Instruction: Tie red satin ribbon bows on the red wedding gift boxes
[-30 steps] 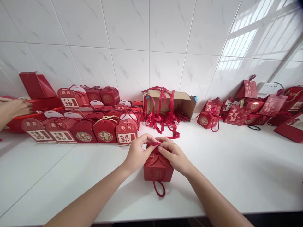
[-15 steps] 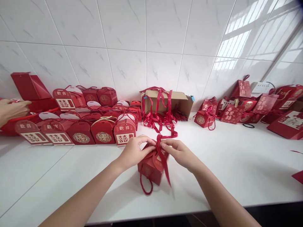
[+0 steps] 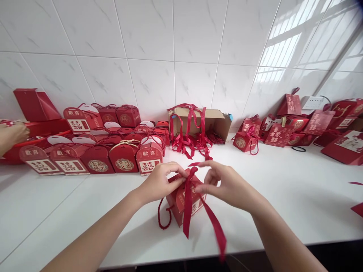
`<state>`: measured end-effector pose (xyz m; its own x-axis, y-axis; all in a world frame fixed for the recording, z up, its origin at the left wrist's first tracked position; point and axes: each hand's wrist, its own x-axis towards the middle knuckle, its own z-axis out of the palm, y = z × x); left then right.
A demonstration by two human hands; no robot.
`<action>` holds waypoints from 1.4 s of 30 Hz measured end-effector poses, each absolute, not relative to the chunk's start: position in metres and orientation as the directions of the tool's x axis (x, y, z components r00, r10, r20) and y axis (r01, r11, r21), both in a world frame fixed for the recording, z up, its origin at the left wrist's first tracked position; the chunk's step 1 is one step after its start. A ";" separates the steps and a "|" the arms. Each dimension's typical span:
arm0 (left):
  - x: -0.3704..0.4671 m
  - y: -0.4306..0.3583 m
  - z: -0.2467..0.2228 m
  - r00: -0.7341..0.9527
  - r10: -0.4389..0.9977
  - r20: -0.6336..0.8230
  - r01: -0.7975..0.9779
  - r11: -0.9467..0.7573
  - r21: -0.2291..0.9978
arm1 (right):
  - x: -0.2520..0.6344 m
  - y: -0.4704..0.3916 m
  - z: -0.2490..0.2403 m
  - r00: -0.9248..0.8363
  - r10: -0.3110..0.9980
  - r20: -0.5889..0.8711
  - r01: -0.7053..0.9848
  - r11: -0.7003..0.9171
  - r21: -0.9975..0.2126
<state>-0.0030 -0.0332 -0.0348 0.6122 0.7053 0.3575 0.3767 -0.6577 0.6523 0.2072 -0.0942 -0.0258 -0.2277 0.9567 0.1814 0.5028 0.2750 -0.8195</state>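
A small red gift box (image 3: 181, 202) with gold print stands on the white table in front of me. Red satin ribbon (image 3: 187, 204) is looped at its top, and two loose tails hang down the front and right side. A twisted red cord handle droops at its left. My left hand (image 3: 163, 183) pinches the ribbon at the top of the box, fingertips against the lid. To the right of the knot, my right hand (image 3: 227, 185) has thumb and forefinger apart, the thumb close to the box and ribbon; nothing shows between them.
Rows of red gift boxes (image 3: 98, 158) stand at left. Ribbons spill from a cardboard box (image 3: 218, 121) at the wall. More red boxes (image 3: 279, 134), a black ring (image 3: 298, 149) and a power strip (image 3: 313, 102) are at right. Another person's hand (image 3: 14, 136) reaches into a red basin (image 3: 48, 128).
My right hand has let go of the ribbon and moved right, its fingers parting. The box has turned slightly, and a second ribbon tail now swings down at right. My left hand stays at the knot.
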 end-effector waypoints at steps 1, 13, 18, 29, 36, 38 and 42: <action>-0.004 -0.033 -0.033 0.624 0.691 0.366 0.384 -0.678 0.627 | 0.208 -0.090 -0.024 -0.206 0.959 0.193 0.504 0.273 -0.820; -0.008 -0.033 -0.013 0.717 0.647 0.260 0.512 -0.742 0.433 | 0.202 -0.059 -0.033 -0.435 0.816 0.382 0.392 0.553 -0.735; -0.011 -0.027 -0.007 0.742 0.645 0.181 0.549 -0.740 0.389 | 0.205 -0.066 -0.042 -0.610 0.681 0.406 0.525 0.731 -0.437; -0.011 -0.019 -0.004 0.777 0.624 0.079 0.526 -0.713 0.464 | 0.207 -0.056 -0.064 -0.672 0.576 0.466 0.389 0.810 -0.439; -0.011 -0.016 -0.011 0.787 0.616 -0.032 0.535 -0.657 0.532 | 0.206 -0.051 -0.071 -0.652 0.579 0.490 0.338 0.800 -0.496; -0.013 -0.015 -0.014 0.801 0.598 -0.029 0.506 -0.651 0.565 | 0.206 -0.051 -0.072 -0.643 0.583 0.497 0.351 0.801 -0.485; -0.017 -0.010 -0.016 0.827 0.561 0.009 0.441 -0.659 0.610 | 0.207 -0.052 -0.072 -0.650 0.579 0.493 0.333 0.799 -0.500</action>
